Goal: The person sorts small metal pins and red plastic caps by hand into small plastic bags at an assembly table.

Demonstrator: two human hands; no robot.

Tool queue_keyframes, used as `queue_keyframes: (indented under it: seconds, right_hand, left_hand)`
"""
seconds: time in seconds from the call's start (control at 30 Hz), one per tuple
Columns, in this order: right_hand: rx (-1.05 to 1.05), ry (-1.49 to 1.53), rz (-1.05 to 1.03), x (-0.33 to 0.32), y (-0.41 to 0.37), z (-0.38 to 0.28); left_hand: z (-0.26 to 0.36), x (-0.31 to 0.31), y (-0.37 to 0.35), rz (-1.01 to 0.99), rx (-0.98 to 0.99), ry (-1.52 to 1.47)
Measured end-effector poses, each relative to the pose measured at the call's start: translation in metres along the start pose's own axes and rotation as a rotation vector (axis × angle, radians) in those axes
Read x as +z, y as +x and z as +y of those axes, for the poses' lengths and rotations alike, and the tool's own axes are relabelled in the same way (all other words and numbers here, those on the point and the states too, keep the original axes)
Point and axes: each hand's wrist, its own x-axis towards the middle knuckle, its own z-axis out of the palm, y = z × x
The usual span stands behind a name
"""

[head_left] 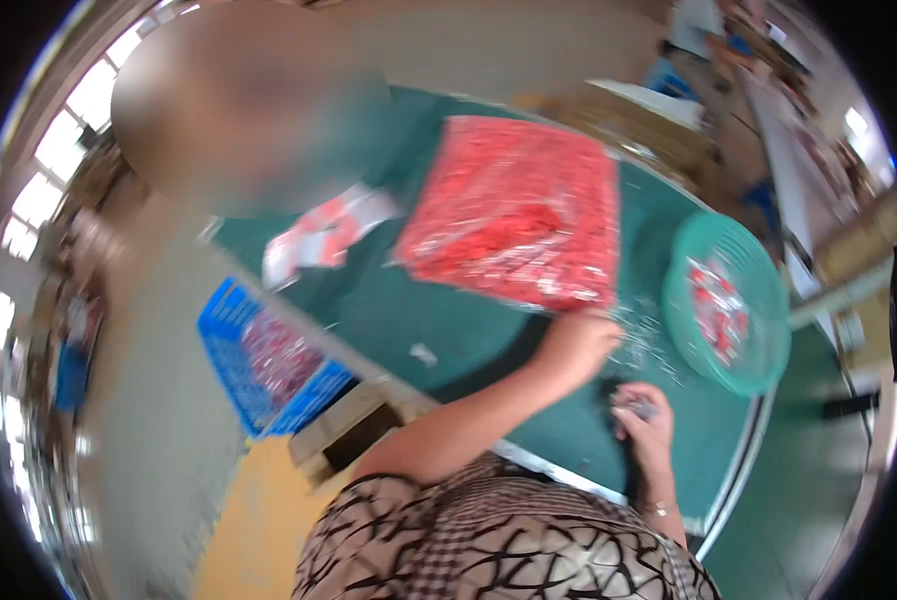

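My left hand [581, 348] reaches across the green table [559, 430] to the lower corner of a large clear plastic bag [519, 205] filled with small red pieces. Its fingers are bent together beside a scatter of small clear pieces [647, 345]; whatever they pinch is hidden. My right hand [651, 418] is nearer my body, palm partly up, with the fingers curled around a small greyish, see-through piece [644, 408]. To the right of both hands stands a green plastic basket [777, 325], with small red-and-white packets [717, 310] inside it.
Red-and-white packaging [329, 235] lies at the table's left end. Beside the near edge stand a blue crate [227, 325] holding small wrapped pieces and an open cardboard box [354, 430]. Cardboard [649, 125] lies beyond the far edge. A person [697, 35] is in the background.
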Motion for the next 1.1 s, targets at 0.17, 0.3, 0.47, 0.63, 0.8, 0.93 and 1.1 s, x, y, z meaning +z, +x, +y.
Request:
queue_keyframes:
  seconds: [0.17,0.3,0.47,0.63,0.8,0.93,1.1]
  right_hand:
    - [0.014,0.033,-0.029,0.004,0.000,-0.006]
    - [0.002,0.085,-0.065,0.004,0.005,-0.002]
    - [0.033,0.056,-0.053,0.001,0.005,-0.001]
    - [0.012,0.013,-0.020,0.007,0.004,-0.003]
    - [-0.035,0.035,0.019,0.002,0.007,0.010]
    - [-0.089,0.014,-0.037,0.000,0.011,0.018]
    - [-0.059,-0.096,-0.098,0.013,0.011,0.008]
  left_hand:
    - [0.007,-0.006,-0.004,-0.106,-0.566,-0.491]
    - [-0.001,-0.006,-0.006,-0.145,-0.683,-0.688]
    - [0.003,-0.003,-0.014,-0.094,-0.686,-0.688]
    - [0.027,-0.012,-0.021,-0.072,-0.628,-0.543]
    - [0.035,0.003,-0.035,0.057,-0.041,-0.244]
    - [0.038,0.002,-0.042,0.121,0.017,-0.316]
    - [0.038,-0.011,-0.048,0.162,0.009,-0.375]
